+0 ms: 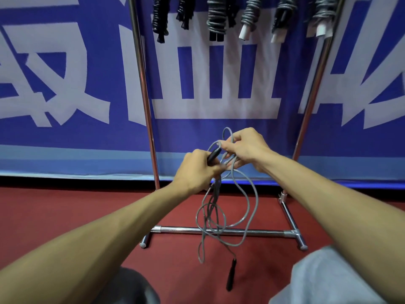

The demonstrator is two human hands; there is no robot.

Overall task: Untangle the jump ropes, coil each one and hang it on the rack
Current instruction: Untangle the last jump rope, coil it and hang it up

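The grey jump rope is in the air in front of the rack, held by both hands, and its loops hang down in a loose tangle almost to the red floor. The left hand has a closed grip around one black handle, and it seems to hold some strands there too. The right hand has a narrow grip: thumb and fingers pinch a small loop just beside that handle. The other handle hangs free at the bottom, close to the floor.

I judge that the step in hand is the untangling, and the coiling is not yet started. To do it well, the left hand should keep the handle fixed as the starting point. The right hand should follow one single strand away from it and open each crossing with a gentle pull, because a strong pull would tighten the knot. The free handle is best passed back through the loops, since it is the only loose end. The hanging loops cross in front of the lower bar of the rack, so the rope should be lifted clear of it.

Several coiled ropes hang already at the top of the rack.
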